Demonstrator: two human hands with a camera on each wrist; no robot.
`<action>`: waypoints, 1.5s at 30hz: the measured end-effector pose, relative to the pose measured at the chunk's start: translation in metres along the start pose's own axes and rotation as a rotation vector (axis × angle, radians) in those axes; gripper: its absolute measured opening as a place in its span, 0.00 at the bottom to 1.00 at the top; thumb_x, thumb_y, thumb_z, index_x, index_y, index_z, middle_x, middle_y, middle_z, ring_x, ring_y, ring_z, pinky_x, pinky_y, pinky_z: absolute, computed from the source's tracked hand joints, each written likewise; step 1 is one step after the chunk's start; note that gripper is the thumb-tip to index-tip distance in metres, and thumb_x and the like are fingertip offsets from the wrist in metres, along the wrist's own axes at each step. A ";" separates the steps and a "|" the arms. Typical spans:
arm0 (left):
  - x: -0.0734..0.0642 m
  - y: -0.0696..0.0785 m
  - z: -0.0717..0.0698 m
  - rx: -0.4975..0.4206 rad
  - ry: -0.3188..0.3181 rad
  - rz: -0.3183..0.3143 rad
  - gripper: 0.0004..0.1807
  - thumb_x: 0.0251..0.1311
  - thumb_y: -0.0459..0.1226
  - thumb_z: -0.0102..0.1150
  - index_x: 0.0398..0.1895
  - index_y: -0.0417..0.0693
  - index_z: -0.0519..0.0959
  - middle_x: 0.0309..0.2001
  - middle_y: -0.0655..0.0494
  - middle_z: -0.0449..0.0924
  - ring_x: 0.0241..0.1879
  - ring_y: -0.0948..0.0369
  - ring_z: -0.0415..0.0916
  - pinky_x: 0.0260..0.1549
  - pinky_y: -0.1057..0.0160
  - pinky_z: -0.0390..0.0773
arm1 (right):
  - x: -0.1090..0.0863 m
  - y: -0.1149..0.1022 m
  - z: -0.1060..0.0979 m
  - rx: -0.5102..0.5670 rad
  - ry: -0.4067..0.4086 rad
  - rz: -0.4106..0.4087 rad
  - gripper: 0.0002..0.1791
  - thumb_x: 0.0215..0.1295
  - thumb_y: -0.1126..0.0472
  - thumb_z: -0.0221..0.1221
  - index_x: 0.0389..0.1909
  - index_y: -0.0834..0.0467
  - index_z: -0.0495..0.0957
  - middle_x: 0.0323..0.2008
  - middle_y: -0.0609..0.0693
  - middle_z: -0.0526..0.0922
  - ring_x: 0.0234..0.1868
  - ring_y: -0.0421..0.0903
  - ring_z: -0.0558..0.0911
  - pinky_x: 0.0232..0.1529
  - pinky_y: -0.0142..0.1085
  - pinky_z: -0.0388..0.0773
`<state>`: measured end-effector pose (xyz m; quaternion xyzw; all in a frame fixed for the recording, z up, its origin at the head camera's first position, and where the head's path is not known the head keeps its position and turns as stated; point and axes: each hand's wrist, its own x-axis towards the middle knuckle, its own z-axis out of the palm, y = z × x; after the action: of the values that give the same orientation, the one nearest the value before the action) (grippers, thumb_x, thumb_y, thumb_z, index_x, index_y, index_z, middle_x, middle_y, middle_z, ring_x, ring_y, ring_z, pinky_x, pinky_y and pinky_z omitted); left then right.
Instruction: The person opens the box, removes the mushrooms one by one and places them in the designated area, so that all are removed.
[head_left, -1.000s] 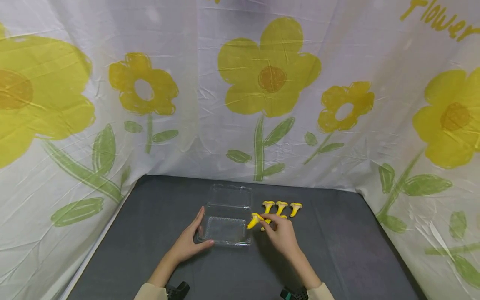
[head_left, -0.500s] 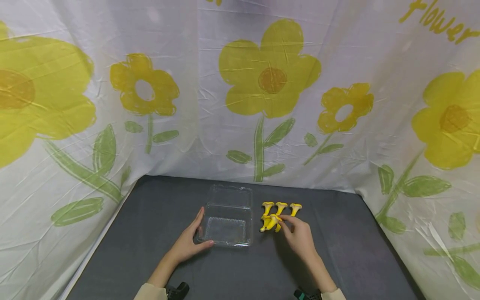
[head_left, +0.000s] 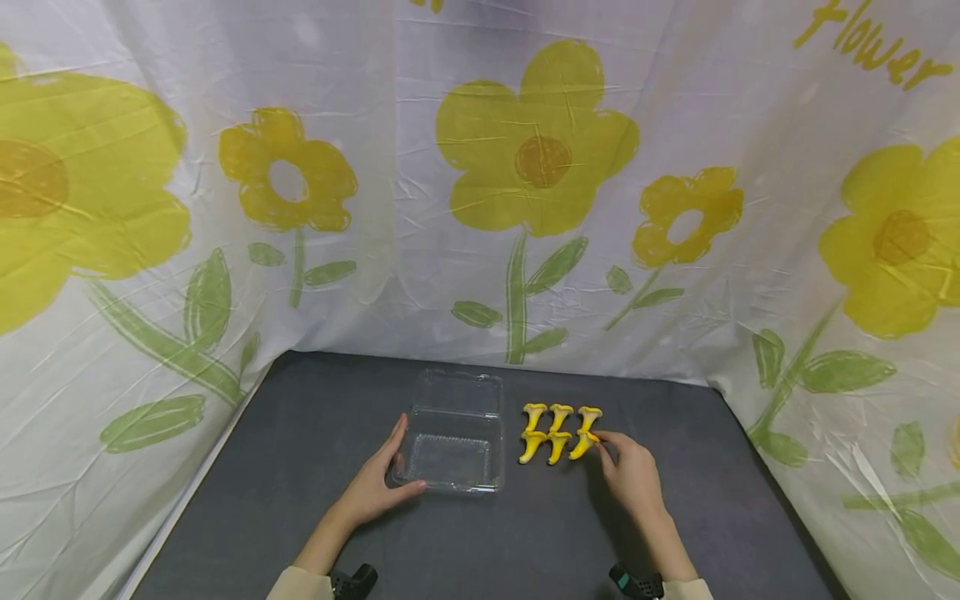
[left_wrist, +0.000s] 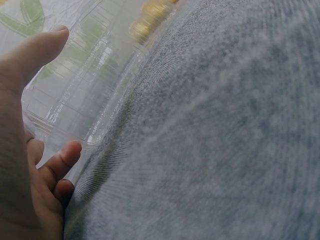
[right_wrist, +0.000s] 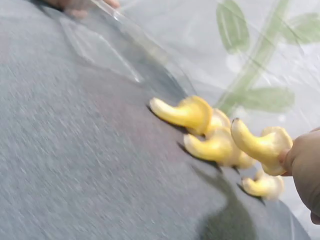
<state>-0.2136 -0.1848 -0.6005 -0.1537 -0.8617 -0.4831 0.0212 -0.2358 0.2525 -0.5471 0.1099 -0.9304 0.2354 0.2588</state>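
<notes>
My right hand (head_left: 630, 471) pinches a yellow mushroom (right_wrist: 261, 145) by its cap, thumb and fingertips together, with the stem pointing left. In the head view it is at the right end of the front row. Five-petal prints aside, several matching yellow mushrooms (head_left: 532, 446) lie close by in two short rows; the right wrist view shows the held one raised above a loose mushroom (right_wrist: 262, 186). My left hand (head_left: 375, 483) holds the left end of a clear plastic box (head_left: 450, 486), thumb at its front corner and fingers along its side. The box's hinged lid (head_left: 460, 392) lies back, away from me.
A dark grey cloth (head_left: 465, 542) covers the table. White curtains (head_left: 360, 275) printed with yellow flowers stand behind and at both sides. A black wrist strap (head_left: 354, 582) sits on the left wrist, with another strap (head_left: 636, 582) on the right one.
My right hand has moved right with the pinched mushroom, from beside the box's right edge, across the other mushrooms, to the end of the front row. The left hand and box have stayed put.
</notes>
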 end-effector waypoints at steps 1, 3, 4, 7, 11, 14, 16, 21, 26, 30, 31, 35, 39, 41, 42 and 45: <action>0.000 0.000 0.000 0.001 0.000 -0.002 0.64 0.60 0.53 0.77 0.89 0.52 0.42 0.87 0.47 0.41 0.73 0.44 0.65 0.71 0.32 0.63 | 0.000 0.003 0.000 -0.012 -0.003 -0.001 0.11 0.64 0.70 0.73 0.47 0.61 0.90 0.43 0.58 0.92 0.27 0.53 0.86 0.31 0.49 0.84; 0.000 0.000 0.000 0.001 -0.002 -0.006 0.64 0.60 0.53 0.77 0.89 0.52 0.42 0.87 0.47 0.41 0.77 0.42 0.61 0.71 0.32 0.62 | 0.000 0.008 0.000 -0.039 -0.006 -0.006 0.11 0.64 0.70 0.73 0.46 0.61 0.90 0.43 0.58 0.92 0.37 0.58 0.90 0.35 0.54 0.85; 0.000 0.000 0.000 -0.001 -0.002 -0.008 0.64 0.60 0.53 0.77 0.89 0.52 0.43 0.87 0.47 0.41 0.79 0.42 0.58 0.72 0.33 0.62 | 0.000 0.010 0.000 -0.044 -0.012 -0.002 0.11 0.64 0.70 0.72 0.46 0.61 0.90 0.43 0.58 0.92 0.37 0.59 0.90 0.35 0.54 0.85; 0.000 0.000 0.000 -0.001 -0.002 -0.011 0.64 0.60 0.53 0.77 0.89 0.51 0.43 0.87 0.46 0.41 0.80 0.42 0.57 0.71 0.33 0.63 | 0.000 0.015 0.002 -0.060 -0.037 0.008 0.11 0.64 0.70 0.72 0.47 0.61 0.90 0.43 0.59 0.91 0.36 0.60 0.89 0.33 0.54 0.84; 0.001 -0.001 0.000 0.004 0.005 -0.013 0.64 0.59 0.53 0.77 0.89 0.50 0.44 0.87 0.46 0.42 0.75 0.44 0.64 0.71 0.33 0.64 | 0.000 0.017 0.005 -0.070 -0.078 0.013 0.10 0.65 0.70 0.71 0.47 0.61 0.90 0.43 0.59 0.91 0.34 0.58 0.89 0.28 0.50 0.83; 0.001 -0.001 0.000 0.006 0.006 -0.012 0.64 0.59 0.53 0.77 0.88 0.49 0.44 0.87 0.46 0.42 0.71 0.45 0.67 0.70 0.33 0.64 | 0.001 0.019 0.009 -0.073 -0.100 0.016 0.10 0.65 0.70 0.71 0.46 0.61 0.91 0.42 0.59 0.91 0.32 0.56 0.88 0.26 0.46 0.81; 0.001 0.000 0.000 0.007 0.007 -0.012 0.64 0.59 0.53 0.78 0.88 0.49 0.44 0.87 0.47 0.42 0.69 0.47 0.68 0.70 0.34 0.65 | 0.003 0.020 0.012 -0.070 -0.107 0.021 0.10 0.65 0.70 0.71 0.46 0.61 0.91 0.42 0.58 0.91 0.30 0.55 0.87 0.25 0.44 0.79; 0.001 0.001 0.001 0.019 0.012 -0.023 0.65 0.58 0.54 0.78 0.89 0.51 0.44 0.87 0.49 0.43 0.57 0.57 0.69 0.68 0.38 0.70 | 0.006 0.022 0.016 -0.066 -0.120 0.019 0.10 0.67 0.69 0.70 0.47 0.61 0.90 0.42 0.58 0.91 0.31 0.54 0.87 0.26 0.44 0.80; 0.001 0.001 0.001 0.021 0.007 -0.036 0.65 0.58 0.54 0.78 0.89 0.53 0.43 0.87 0.51 0.43 0.55 0.58 0.69 0.67 0.39 0.71 | 0.007 0.021 0.017 -0.064 -0.116 0.014 0.10 0.67 0.69 0.70 0.48 0.61 0.90 0.43 0.59 0.91 0.34 0.56 0.88 0.29 0.48 0.83; 0.002 0.000 0.001 0.033 0.007 -0.032 0.65 0.58 0.55 0.77 0.89 0.54 0.43 0.87 0.51 0.43 0.53 0.60 0.70 0.66 0.41 0.72 | 0.006 0.021 0.020 -0.062 -0.088 0.006 0.10 0.67 0.70 0.70 0.48 0.61 0.90 0.43 0.59 0.91 0.37 0.59 0.89 0.35 0.53 0.85; 0.002 0.000 0.001 0.035 0.008 -0.027 0.65 0.59 0.54 0.78 0.89 0.53 0.43 0.87 0.50 0.43 0.52 0.61 0.70 0.65 0.42 0.72 | 0.006 0.022 0.021 -0.060 -0.081 0.002 0.10 0.67 0.70 0.70 0.48 0.61 0.90 0.44 0.59 0.91 0.38 0.59 0.89 0.35 0.53 0.85; 0.001 -0.001 0.001 0.053 0.012 -0.002 0.65 0.59 0.53 0.77 0.89 0.51 0.43 0.86 0.46 0.46 0.45 0.66 0.69 0.58 0.48 0.74 | 0.005 0.024 0.025 -0.053 -0.062 -0.016 0.11 0.67 0.70 0.70 0.50 0.62 0.89 0.45 0.58 0.91 0.39 0.58 0.90 0.38 0.53 0.85; 0.001 -0.001 0.000 0.053 0.011 0.004 0.65 0.59 0.53 0.77 0.89 0.51 0.43 0.86 0.46 0.45 0.43 0.67 0.68 0.58 0.48 0.74 | 0.004 0.026 0.027 -0.045 -0.055 -0.022 0.13 0.66 0.70 0.70 0.51 0.61 0.89 0.45 0.58 0.91 0.39 0.57 0.90 0.38 0.53 0.85; 0.001 -0.001 0.000 0.050 0.010 0.003 0.64 0.60 0.53 0.77 0.89 0.51 0.43 0.87 0.47 0.44 0.45 0.66 0.69 0.61 0.45 0.74 | 0.003 0.026 0.027 -0.044 -0.055 -0.020 0.13 0.66 0.70 0.71 0.51 0.61 0.89 0.46 0.58 0.91 0.38 0.57 0.89 0.37 0.52 0.85; 0.001 -0.001 0.000 0.046 0.010 0.003 0.64 0.60 0.53 0.77 0.89 0.51 0.43 0.87 0.47 0.44 0.46 0.66 0.69 0.62 0.43 0.74 | 0.003 0.027 0.027 -0.043 -0.057 -0.017 0.14 0.66 0.70 0.71 0.52 0.61 0.89 0.46 0.58 0.91 0.38 0.56 0.89 0.36 0.52 0.85; 0.001 -0.001 0.000 0.032 0.009 0.000 0.64 0.59 0.53 0.77 0.89 0.51 0.43 0.87 0.48 0.43 0.49 0.62 0.70 0.65 0.39 0.72 | 0.002 0.027 0.026 -0.041 -0.061 -0.010 0.15 0.65 0.69 0.72 0.52 0.61 0.89 0.47 0.58 0.91 0.37 0.56 0.89 0.35 0.52 0.84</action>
<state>-0.2150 -0.1847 -0.6011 -0.1514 -0.8692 -0.4699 0.0274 -0.2579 0.2624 -0.5760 0.1166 -0.9418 0.2116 0.2336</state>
